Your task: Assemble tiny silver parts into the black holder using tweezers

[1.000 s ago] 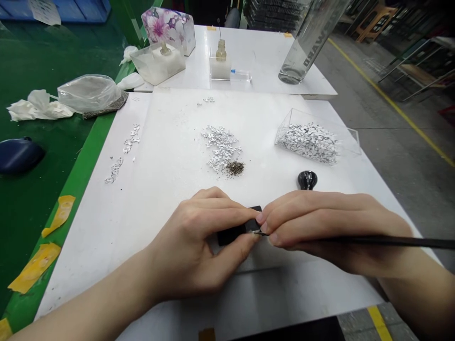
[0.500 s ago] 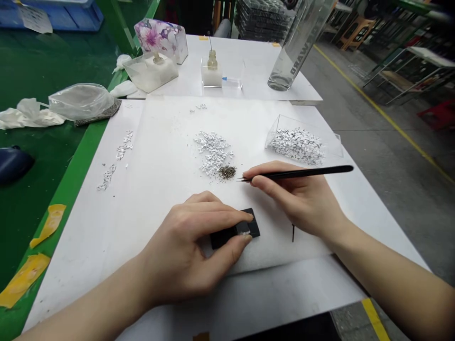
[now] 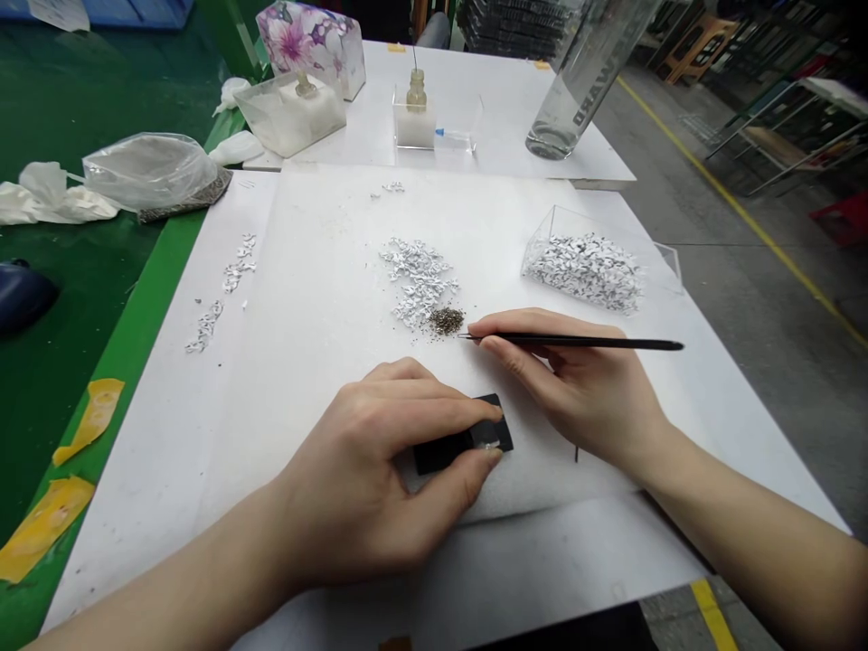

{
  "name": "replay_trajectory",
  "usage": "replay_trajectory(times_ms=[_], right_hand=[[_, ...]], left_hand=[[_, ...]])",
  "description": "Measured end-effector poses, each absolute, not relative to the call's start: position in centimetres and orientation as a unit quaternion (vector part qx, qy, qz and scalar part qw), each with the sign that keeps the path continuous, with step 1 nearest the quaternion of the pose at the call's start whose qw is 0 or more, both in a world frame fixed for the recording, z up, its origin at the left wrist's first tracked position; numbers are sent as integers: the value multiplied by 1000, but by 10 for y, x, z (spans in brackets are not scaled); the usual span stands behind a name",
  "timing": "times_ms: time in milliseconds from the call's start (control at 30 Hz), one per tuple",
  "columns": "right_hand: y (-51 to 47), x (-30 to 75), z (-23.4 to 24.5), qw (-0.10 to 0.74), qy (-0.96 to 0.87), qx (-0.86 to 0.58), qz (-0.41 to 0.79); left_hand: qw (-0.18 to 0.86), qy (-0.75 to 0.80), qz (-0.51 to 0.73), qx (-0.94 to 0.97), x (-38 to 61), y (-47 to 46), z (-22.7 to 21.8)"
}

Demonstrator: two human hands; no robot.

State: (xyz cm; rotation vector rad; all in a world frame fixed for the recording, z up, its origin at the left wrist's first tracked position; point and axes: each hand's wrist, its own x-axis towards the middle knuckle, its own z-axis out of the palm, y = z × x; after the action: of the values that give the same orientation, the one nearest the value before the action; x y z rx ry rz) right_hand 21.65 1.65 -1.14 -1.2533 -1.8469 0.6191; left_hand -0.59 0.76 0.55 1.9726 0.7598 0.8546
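We work at a white table [image 3: 515,561] in a workshop, with a green bench [image 3: 88,298] to our left and a grey floor [image 3: 759,362] to our right. A white pad [image 3: 318,298] covers the near part of the table. On it stand a clear box [image 3: 597,226] filled with silver flakes and, near the middle, a loose heap of flakes [image 3: 417,282]. Dark granules [image 3: 446,321] lie in a small pile at the heap's lower edge.

We judge the step in hand to be bringing material from the pile to the black block [image 3: 440,457]. The next move calls for us to touch the stylus [image 3: 576,343] to the granules, as its fine tip sits just beside them.

Our left hand [image 3: 359,470] is closed on the block, pinching it between thumb and fingers on the pad. Our right hand [image 3: 570,384] is closed on the stylus shaft in a pen grip. A tiny silver flake [image 3: 492,441] lies on the block, just past our left fingertips [image 3: 492,414].
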Motion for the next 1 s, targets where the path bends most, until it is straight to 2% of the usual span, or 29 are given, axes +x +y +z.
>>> replay_trajectory(times_ms=[233,400,500,633,733,1000], right_hand=[[15,216,-12,390,-738,-500,231],[14,220,-7,414,-698,-513,279],[13,229,-2,438,-680,-453,376],[9,241,5,440,-703,-302,471],[6,243,8,419,-729,-250,480],[6,244,12,375,-781,-228,444]], left_hand=[[420,301,336,788,-7,7,4],[417,293,342,789,-5,8,3],[413,293,342,791,-5,8,4],[415,288,345,791,-5,8,6],[416,283,345,793,-6,8,6],[414,286,342,794,-5,9,5]])
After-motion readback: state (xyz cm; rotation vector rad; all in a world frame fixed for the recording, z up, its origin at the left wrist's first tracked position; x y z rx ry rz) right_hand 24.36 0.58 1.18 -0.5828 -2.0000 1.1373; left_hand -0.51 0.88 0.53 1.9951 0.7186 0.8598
